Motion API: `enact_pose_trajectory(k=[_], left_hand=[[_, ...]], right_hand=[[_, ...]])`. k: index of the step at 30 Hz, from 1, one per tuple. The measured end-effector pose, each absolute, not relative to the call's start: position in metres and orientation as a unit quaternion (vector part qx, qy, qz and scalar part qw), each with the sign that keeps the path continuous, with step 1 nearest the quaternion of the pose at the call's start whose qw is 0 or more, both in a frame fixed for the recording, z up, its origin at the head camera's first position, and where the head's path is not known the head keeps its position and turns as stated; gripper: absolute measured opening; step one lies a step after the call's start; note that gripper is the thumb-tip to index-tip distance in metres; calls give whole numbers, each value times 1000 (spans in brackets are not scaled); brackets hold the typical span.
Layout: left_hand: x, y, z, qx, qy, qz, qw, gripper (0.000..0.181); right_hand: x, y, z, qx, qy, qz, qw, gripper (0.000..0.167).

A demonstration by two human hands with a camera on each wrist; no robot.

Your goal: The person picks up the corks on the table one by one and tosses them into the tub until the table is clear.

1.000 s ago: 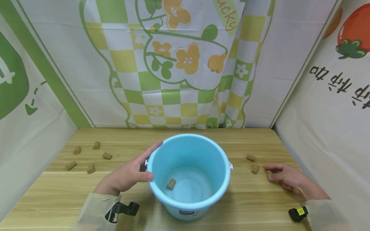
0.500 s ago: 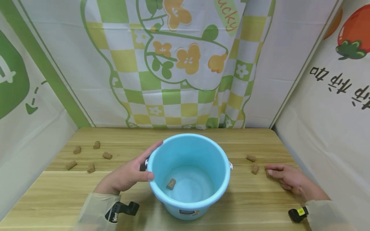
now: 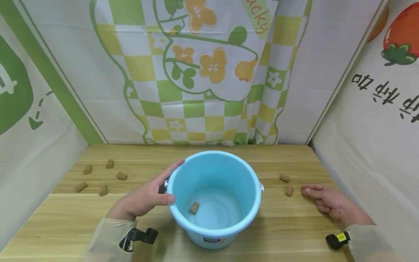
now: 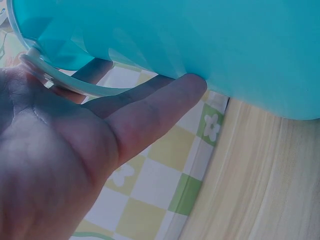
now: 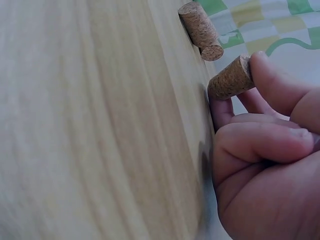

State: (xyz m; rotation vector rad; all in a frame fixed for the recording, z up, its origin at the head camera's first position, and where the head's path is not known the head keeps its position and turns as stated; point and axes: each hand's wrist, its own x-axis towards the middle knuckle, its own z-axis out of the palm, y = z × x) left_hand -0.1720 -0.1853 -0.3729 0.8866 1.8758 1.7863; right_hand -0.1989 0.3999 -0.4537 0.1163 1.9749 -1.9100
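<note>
While resting the left hand (image 3: 144, 198) spread against the side of a light-blue bucket (image 3: 216, 171), also pinching a small cork (image 5: 232, 79) between thumb and fingertips of the right hand (image 3: 335, 204). On the left, laying the thumb at the rim and stretching the fingers nearly straight along the outer wall, close by the pale handle (image 4: 82, 87). On the right, folding the remaining fingers toward the palm; cannot tell whether holding the cork on the wooden table (image 3: 271, 225) or just above. Near the pinched one, count two loose corks (image 3: 289, 191) on the table, between bucket and right hand. Inside the bucket, find a single cork (image 3: 194, 208) on the bottom, toward the near left side. Over to the left, count five scattered corks (image 3: 103, 190), apart from one another. On the bucket's front, spot a label (image 3: 213, 240). Beyond the table, note a checked curtain (image 3: 214, 123) printed with orange flowers
</note>
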Motion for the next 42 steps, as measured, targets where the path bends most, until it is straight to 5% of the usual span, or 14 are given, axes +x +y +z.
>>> enact_pose_trajectory(k=[42], left_hand=[[-171, -185, -373, 314, 653, 654, 217, 97]], right_hand=[[-197, 400, -453, 46, 658, -728, 189, 24]])
